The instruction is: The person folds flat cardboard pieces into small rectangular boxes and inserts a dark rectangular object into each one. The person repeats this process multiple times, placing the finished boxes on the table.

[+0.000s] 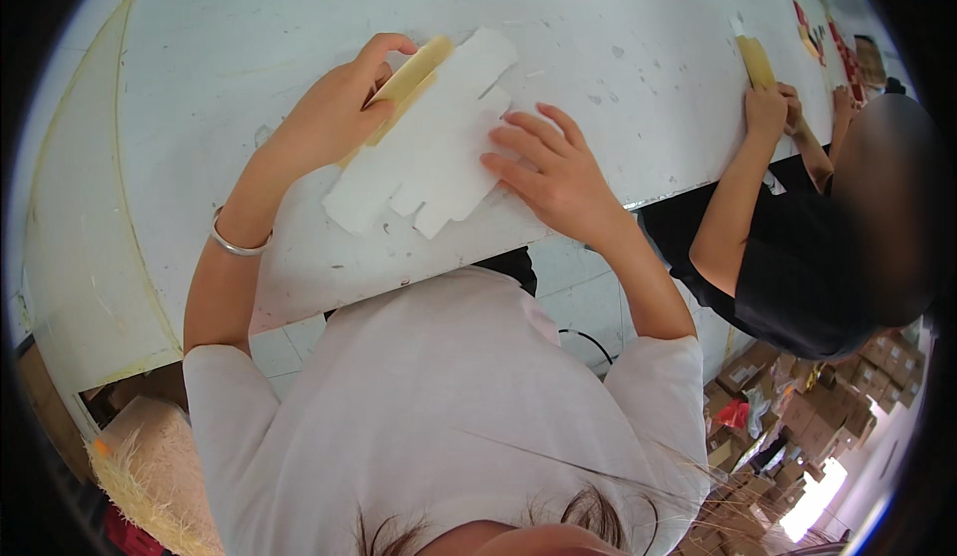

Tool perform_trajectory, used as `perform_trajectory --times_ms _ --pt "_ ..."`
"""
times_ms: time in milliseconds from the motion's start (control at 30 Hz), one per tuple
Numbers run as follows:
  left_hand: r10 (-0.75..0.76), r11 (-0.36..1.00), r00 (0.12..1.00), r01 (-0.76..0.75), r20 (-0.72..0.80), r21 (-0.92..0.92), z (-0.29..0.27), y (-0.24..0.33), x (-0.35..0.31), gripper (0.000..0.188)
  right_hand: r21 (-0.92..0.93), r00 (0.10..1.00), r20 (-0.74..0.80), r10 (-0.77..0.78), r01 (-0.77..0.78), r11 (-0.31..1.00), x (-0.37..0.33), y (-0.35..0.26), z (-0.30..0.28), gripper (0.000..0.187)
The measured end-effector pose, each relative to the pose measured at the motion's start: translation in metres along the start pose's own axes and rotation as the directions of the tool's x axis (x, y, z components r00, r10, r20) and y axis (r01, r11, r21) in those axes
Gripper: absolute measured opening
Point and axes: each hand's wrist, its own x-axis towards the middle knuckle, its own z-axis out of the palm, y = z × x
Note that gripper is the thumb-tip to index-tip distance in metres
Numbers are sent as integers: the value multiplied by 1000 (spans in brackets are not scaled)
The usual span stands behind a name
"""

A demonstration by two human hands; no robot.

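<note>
A flat, die-cut white card box blank (424, 147) with notched tabs lies slanted on the white table before me. A yellow panel (411, 82) stands up along its left edge. My left hand (339, 107) grips that panel, its thumb on the near face and its index finger curled at the far end. At the blank's right edge, my right hand (548, 167) has its fingers spread and slightly bent. Its fingertips are close to the card; whether they touch it I cannot tell.
The white table (618, 17) has scuff marks and a near edge close to my body. On the right a person in black (788, 267) holds a similar yellow piece (756, 61). Cardboard boxes (827, 406) are piled at lower right. A bale of straw-coloured fibre (159, 466) stands at lower left.
</note>
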Motion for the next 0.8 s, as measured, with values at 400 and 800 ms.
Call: perform_trajectory --times_ms 400,800 --pt "408 833 893 -278 -191 478 17 -2 2 33 123 981 -176 78 -57 991 46 5 40 17" --pt "528 669 837 -303 -147 678 59 -2 -54 26 58 998 -18 -66 67 996 39 0 18 20"
